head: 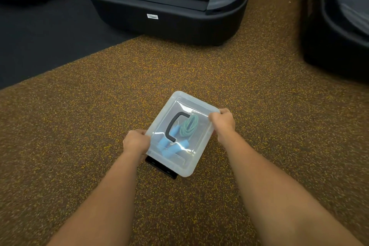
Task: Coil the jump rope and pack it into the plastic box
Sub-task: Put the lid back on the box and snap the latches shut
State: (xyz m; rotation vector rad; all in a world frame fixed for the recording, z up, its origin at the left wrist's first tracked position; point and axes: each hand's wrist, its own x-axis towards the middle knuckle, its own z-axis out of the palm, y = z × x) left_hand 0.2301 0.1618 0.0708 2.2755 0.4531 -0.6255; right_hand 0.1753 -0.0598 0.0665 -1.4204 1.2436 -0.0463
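On the brown yellow-speckled rubber floor (pixel 259 126) sits a clear rectangular plastic box (pixel 196 163) with its clear lid (pixel 177 97) on; full contact with the floor is unclear. Inside are a coiled teal jump rope (pixel 189 127) and its light-blue handles (pixel 169 149), under the lid's black carry handle (pixel 174 127). The left hand (pixel 135 142) grips the left edge with fingers curled. The right hand (pixel 222 121) grips the far-right corner the same way. A black latch (pixel 161 167) shows at the near end. A black treadmill base (pixel 165 16) stands behind.
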